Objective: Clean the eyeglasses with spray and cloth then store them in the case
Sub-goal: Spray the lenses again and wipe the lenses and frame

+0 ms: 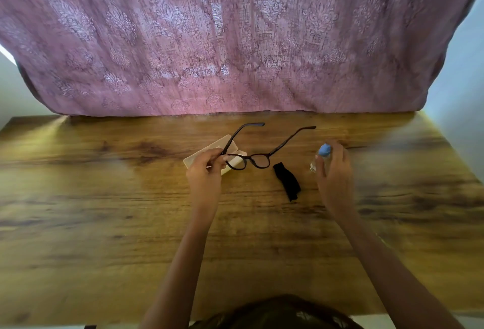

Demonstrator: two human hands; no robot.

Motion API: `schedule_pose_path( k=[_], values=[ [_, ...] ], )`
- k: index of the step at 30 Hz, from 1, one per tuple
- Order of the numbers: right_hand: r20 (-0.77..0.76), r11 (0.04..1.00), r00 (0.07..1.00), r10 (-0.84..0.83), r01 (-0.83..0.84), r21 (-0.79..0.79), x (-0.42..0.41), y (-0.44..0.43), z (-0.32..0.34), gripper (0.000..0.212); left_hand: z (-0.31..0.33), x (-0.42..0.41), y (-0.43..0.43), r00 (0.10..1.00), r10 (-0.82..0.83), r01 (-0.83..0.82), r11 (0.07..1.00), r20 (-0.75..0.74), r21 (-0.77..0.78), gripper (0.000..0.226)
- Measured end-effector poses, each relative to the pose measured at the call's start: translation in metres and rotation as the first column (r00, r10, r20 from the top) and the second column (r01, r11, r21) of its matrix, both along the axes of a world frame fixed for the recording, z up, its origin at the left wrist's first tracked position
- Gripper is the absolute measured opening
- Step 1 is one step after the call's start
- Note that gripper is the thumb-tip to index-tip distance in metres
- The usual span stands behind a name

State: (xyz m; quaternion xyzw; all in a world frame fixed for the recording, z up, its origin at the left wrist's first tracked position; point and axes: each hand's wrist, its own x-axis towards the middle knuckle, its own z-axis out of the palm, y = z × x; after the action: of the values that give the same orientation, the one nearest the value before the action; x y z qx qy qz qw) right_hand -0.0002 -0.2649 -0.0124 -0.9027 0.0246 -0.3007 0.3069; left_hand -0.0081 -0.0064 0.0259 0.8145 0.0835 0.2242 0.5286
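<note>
My left hand [205, 171] pinches the dark-framed eyeglasses [258, 160] at the left hinge and holds them above the table with both temples unfolded and pointing away. Behind them an open white case [209, 152] lies on the wood, partly hidden by the hand and frame. My right hand [334, 171] curls round a small clear spray bottle with a blue cap [324, 150]; its lower part is partly hidden by the fingers. A folded black cloth [287, 180] lies on the table between my two hands.
The wooden table [104, 211] stretches wide to both sides and toward me. A pink patterned curtain [235, 40] hangs along the table's far edge. Pale walls show at the left and right.
</note>
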Motion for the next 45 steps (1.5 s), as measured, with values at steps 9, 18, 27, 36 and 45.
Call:
schedule_pose_path(
  k=[9,18,27,36,45],
  values=[
    [-0.08,0.965,0.996,0.026,-0.004,0.26,0.012,0.011,0.008,0.042,-0.008,-0.008,-0.006,0.998,-0.064,0.064,0.994,0.011,-0.093,0.016],
    [-0.048,0.816,0.905,0.422,-0.356,0.456,-0.068,0.093,0.017,0.043,-0.006,-0.014,-0.021,0.996,-0.022,0.03,0.996,0.09,-0.085,0.02],
    [-0.098,0.903,0.902,0.421,-0.407,0.136,-0.043,0.11,0.057,0.062,-0.001,-0.022,-0.03,0.987,-0.065,0.087,0.984,0.146,-0.156,0.018],
    [-0.139,0.904,0.896,0.422,-0.405,0.136,-0.041,0.106,0.065,0.06,0.0,-0.023,-0.031,0.983,-0.038,0.068,0.984,0.177,-0.164,0.026],
    [-0.131,0.927,0.919,0.373,-0.361,0.104,-0.047,0.112,0.061,0.06,0.003,-0.024,-0.033,0.985,-0.063,0.09,0.982,0.161,-0.165,0.029]
  ],
)
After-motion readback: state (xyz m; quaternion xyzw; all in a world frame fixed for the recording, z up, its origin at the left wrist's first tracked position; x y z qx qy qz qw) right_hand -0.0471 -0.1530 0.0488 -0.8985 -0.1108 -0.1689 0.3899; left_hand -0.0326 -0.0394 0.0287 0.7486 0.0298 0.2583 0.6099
